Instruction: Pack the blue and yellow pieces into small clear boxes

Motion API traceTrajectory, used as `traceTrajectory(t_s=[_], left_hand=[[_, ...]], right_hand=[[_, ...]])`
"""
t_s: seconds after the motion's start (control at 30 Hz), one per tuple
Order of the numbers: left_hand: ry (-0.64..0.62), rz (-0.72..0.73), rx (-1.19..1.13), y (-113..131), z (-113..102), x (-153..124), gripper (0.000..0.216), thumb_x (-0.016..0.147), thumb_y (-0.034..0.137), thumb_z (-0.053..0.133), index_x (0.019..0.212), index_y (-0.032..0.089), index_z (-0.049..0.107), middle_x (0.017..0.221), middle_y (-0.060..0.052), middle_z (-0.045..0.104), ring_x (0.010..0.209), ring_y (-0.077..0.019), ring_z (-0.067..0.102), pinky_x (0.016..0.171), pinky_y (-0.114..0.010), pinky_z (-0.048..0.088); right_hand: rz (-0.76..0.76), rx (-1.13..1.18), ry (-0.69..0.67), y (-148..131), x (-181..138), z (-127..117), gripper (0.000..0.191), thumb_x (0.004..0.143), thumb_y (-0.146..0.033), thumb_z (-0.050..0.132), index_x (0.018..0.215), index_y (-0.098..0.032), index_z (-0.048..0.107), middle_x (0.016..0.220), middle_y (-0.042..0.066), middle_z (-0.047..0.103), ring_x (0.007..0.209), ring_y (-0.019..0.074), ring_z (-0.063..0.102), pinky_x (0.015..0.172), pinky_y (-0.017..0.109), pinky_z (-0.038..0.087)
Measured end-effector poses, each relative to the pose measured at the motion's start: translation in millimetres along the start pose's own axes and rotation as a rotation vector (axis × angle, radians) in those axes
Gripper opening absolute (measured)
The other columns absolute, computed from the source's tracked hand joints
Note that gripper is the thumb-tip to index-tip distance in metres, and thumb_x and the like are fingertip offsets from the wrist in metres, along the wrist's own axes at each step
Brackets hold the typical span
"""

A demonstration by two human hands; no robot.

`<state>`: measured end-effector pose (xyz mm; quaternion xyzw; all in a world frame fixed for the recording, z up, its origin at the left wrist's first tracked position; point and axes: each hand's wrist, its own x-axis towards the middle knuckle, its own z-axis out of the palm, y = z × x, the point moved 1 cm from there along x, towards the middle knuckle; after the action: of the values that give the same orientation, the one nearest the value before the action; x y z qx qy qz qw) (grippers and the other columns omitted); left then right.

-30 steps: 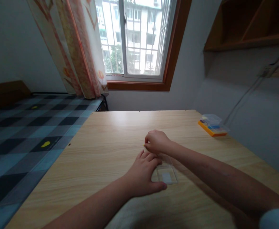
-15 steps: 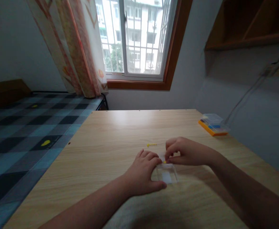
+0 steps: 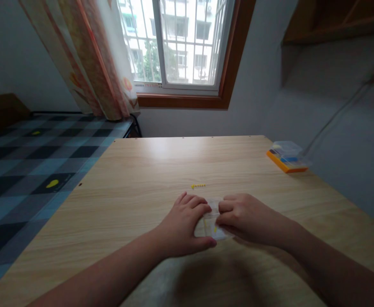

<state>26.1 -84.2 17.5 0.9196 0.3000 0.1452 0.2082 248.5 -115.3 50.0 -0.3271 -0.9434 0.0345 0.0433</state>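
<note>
A small clear plastic box [image 3: 220, 235] lies on the table with its transparent lid [image 3: 213, 204] folded out on the far side. My left hand [image 3: 185, 228] braces the box from the left, thumb at the near edge and fingers at the far edge. Over the right part of the box is my right hand [image 3: 243, 216], its fingertips pinched together. A tiny yellow piece [image 3: 215, 229] shows just below those fingertips, too small to name. Beyond the box, a short row of tiny yellow pieces [image 3: 199, 186] lies on the table.
An orange-edged case [image 3: 287, 164] with a clear cover stands at the table's right edge. The wooden table [image 3: 148, 170] reaches toward the window wall. On the left is a bed with a checked cover [image 3: 62, 157]. A wooden shelf [image 3: 317, 36] hangs upper right.
My right hand has moved from the box's far edge nearer, over the box, with the yellow piece at its fingertips. The left hand still braces the box. The whole view has shifted slightly.
</note>
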Motion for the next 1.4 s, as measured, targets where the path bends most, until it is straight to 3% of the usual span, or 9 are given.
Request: traceTrajectory(t_s=[0.3, 0.97, 1.4], left_hand=[[-0.009, -0.004, 0.007, 1, -1, 1, 0.061, 0.071, 0.056, 0.084, 0.119, 0.023, 0.065, 0.124, -0.009, 0.065, 0.12, -0.0337, 0.056, 0.118, -0.058, 0.026], [-0.035, 0.003, 0.009, 2, -5, 2, 0.06, 0.074, 0.054, 0.081, 0.122, 0.023, 0.064, 0.129, -0.011, 0.064, 0.122, -0.0351, 0.056, 0.118, -0.062, 0.026], [-0.035, 0.012, 0.001, 3, -5, 2, 0.059, 0.075, 0.053, 0.082, 0.121, 0.022, 0.063, 0.128, -0.01, 0.064, 0.122, -0.0339, 0.056, 0.118, -0.061, 0.025]], right_hand=[[-0.012, 0.141, -0.025, -3, -1, 4, 0.016, 0.093, -0.018, 0.06, 0.089, -0.025, 0.074, 0.073, -0.002, 0.061, 0.069, 0.0134, 0.052, 0.065, 0.029, 0.031], [0.048, 0.075, 0.07, 0, 4, 8, 0.015, 0.095, -0.022, 0.061, 0.082, -0.021, 0.069, 0.079, 0.0, 0.063, 0.068, 0.0127, 0.05, 0.064, 0.028, 0.029], [0.07, 0.111, 0.064, -3, 8, 14, 0.018, 0.094, -0.019, 0.061, 0.076, -0.019, 0.067, 0.077, 0.0, 0.064, 0.064, 0.0117, 0.049, 0.062, 0.027, 0.027]])
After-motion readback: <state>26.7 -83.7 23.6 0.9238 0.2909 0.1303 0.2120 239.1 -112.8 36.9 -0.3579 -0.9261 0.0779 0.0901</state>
